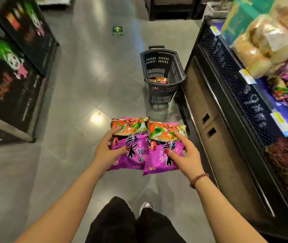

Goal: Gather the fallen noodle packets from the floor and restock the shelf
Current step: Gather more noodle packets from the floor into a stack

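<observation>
Two purple noodle packets held side by side above the tiled floor (69, 106).

The left packet (131, 146) is clamped at its edge in the left hand (109, 149) grip; the right packet (164, 151) is pressed under the spread fingers of the right hand (185, 156), the grip only partly closed. Both wrappers are glossy, crinkled plastic. A black slotted basket (162, 74) is seen beside the shelf (245, 102).

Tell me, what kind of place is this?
Most likely a shop, like a supermarket. There's a shopping basket on the floor, a shelf with price tags on its edge, and matching purple noodle packets in the person's hands.
</observation>
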Demonstrator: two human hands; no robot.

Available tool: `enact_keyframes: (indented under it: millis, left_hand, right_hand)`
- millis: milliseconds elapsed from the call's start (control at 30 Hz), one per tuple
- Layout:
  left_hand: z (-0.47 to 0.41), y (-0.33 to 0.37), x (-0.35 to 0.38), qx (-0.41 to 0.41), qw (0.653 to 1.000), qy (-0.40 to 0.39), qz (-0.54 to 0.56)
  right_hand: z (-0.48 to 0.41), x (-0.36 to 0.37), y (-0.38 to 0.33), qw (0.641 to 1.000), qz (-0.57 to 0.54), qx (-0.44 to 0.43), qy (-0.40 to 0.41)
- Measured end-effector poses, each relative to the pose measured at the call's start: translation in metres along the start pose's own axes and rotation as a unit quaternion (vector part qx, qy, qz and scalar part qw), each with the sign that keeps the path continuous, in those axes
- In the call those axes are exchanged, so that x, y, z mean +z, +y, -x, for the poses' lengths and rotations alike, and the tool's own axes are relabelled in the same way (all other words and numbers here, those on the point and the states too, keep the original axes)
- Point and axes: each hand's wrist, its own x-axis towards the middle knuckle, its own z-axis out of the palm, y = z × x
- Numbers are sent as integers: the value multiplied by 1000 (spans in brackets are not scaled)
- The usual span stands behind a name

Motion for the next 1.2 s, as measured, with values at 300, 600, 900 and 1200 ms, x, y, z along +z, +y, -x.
enact_keyframes:
  millis: [300,600,900,1200]
  left_hand:
    - [-167,42,-8,-28,999,-13,24]
    - [-350,118,-29,-25,998,-48,24]
    - [-493,156,7,-60,996,-63,12]
    - [-648,217,79,-83,995,-49,3]
  right_hand:
    - [-158,17,-32,999,33,-11,32]
    - [-326,44,-88,997,5,21,72]
    - [-471,27,-87,995,-18,59,74]
    - [-650,-29,-85,995,-6,83,60]
